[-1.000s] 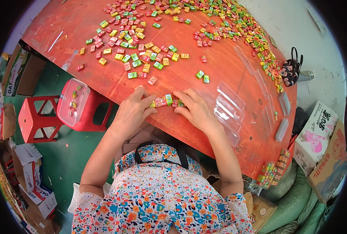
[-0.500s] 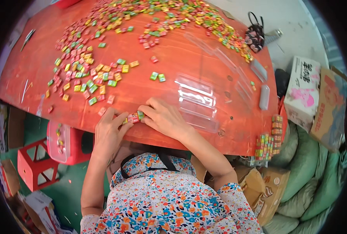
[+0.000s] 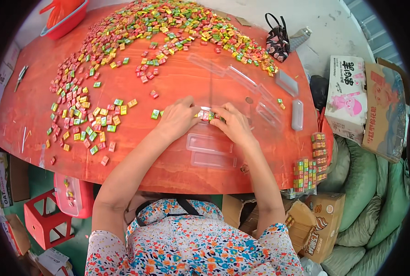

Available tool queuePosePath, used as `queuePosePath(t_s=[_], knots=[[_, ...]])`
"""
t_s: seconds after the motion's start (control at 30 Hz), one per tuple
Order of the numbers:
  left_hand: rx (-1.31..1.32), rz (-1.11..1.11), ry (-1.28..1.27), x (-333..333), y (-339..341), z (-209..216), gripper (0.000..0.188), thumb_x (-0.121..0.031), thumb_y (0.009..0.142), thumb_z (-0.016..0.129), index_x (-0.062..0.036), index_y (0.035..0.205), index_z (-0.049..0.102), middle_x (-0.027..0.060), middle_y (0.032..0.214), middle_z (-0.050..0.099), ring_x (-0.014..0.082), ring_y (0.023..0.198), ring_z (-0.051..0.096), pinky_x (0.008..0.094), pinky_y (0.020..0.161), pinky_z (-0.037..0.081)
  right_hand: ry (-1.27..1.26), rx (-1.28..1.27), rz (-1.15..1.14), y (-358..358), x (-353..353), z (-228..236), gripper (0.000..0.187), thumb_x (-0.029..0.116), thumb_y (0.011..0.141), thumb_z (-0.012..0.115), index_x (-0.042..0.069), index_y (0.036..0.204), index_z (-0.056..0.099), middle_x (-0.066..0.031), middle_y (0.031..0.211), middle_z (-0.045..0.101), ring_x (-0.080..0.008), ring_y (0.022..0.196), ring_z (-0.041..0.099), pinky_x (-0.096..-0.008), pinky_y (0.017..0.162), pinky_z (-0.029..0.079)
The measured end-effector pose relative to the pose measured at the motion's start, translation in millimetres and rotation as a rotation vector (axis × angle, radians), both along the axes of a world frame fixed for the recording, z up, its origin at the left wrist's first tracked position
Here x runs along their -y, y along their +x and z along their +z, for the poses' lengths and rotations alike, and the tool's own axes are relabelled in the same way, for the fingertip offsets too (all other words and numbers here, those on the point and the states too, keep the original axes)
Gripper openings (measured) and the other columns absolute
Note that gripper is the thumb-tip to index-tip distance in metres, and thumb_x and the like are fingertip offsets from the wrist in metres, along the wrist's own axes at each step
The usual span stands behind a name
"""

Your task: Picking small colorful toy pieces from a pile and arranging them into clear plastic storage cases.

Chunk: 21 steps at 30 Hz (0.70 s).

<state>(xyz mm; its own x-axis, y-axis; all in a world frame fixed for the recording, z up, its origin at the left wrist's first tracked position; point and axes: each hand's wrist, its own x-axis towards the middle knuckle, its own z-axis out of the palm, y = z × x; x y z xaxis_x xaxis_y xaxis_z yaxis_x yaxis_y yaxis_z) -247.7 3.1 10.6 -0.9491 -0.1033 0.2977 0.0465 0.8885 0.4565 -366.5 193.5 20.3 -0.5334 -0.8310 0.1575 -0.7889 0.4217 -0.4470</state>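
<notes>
Between my two hands is a short row of small wrapped candies point(image 3: 205, 115), red, yellow and green, at the spot where a clear plastic tray lies. My left hand point(image 3: 179, 117) is closed on the row's left end. The fingers of my right hand point(image 3: 232, 122) are closed on its right end. Just nearer to me lie more clear, long plastic trays point(image 3: 209, 142). A loose green candy point(image 3: 155, 113) rests beside my left wrist. Whether the row is down inside the tray is hidden by my fingers.
A large heap of candies point(image 3: 140, 27) covers the far side of the red table point(image 3: 136, 96), with loose ones at left. Filled packs point(image 3: 305, 175) stand at the right edge. A basin point(image 3: 67, 25), a patterned bag point(image 3: 277, 42) and cardboard boxes point(image 3: 345, 103) are around.
Both hands have moved right and away from me, carrying the candy row from the table's near edge to the clear trays. The view has shifted somewhat.
</notes>
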Motion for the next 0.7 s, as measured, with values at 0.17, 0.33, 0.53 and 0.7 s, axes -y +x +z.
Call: queuePosePath(t_s=[0.17, 0.33, 0.53, 0.7], knots=[[-0.124, -0.016, 0.050, 5, 14, -12, 0.047, -0.024, 0.081, 0.075, -0.0073, 0.124, 0.063, 0.0124, 0.114, 0.063, 0.0327, 0.102, 0.062, 0.0417, 0.084, 0.053, -0.076, 0.138, -0.034, -6, -13, 1, 0.042, 0.024, 0.084, 0.075, 0.012, 0.123, 0.066, -0.0088, 0.109, 0.062, -0.0291, 0.096, 0.064, -0.0401, 0.080, 0.052], [-0.128, -0.130, -0.242, 2, 27, -8, 0.088, -0.052, 0.080, 0.069, 0.0015, 0.143, 0.041, 0.0197, 0.149, 0.042, 0.0347, 0.139, 0.040, 0.0449, 0.115, 0.033, -0.108, -0.174, 0.031, 0, -21, -10, 0.052, 0.030, 0.089, 0.069, 0.006, 0.133, 0.057, -0.0137, 0.135, 0.056, -0.0323, 0.121, 0.056, -0.0445, 0.102, 0.045], [0.067, -0.215, -0.253, -6, 23, -18, 0.102, -0.069, 0.080, 0.057, 0.0039, 0.148, 0.033, 0.0215, 0.154, 0.035, 0.0340, 0.145, 0.032, 0.0463, 0.120, 0.024, 0.137, -0.151, 0.228, 19, -14, -18, 0.070, 0.045, 0.097, 0.052, 0.003, 0.150, 0.034, -0.0172, 0.157, 0.032, -0.0313, 0.147, 0.027, -0.0500, 0.121, 0.018], [0.068, -0.167, -0.218, -8, 28, -21, 0.102, -0.069, 0.081, 0.057, 0.0062, 0.147, 0.034, 0.0231, 0.154, 0.035, 0.0348, 0.145, 0.032, 0.0463, 0.120, 0.024, 0.198, -0.189, 0.273, 25, -7, -16, 0.069, 0.044, 0.098, 0.050, 0.002, 0.151, 0.033, -0.0168, 0.158, 0.031, -0.0308, 0.148, 0.026, -0.0496, 0.121, 0.015]])
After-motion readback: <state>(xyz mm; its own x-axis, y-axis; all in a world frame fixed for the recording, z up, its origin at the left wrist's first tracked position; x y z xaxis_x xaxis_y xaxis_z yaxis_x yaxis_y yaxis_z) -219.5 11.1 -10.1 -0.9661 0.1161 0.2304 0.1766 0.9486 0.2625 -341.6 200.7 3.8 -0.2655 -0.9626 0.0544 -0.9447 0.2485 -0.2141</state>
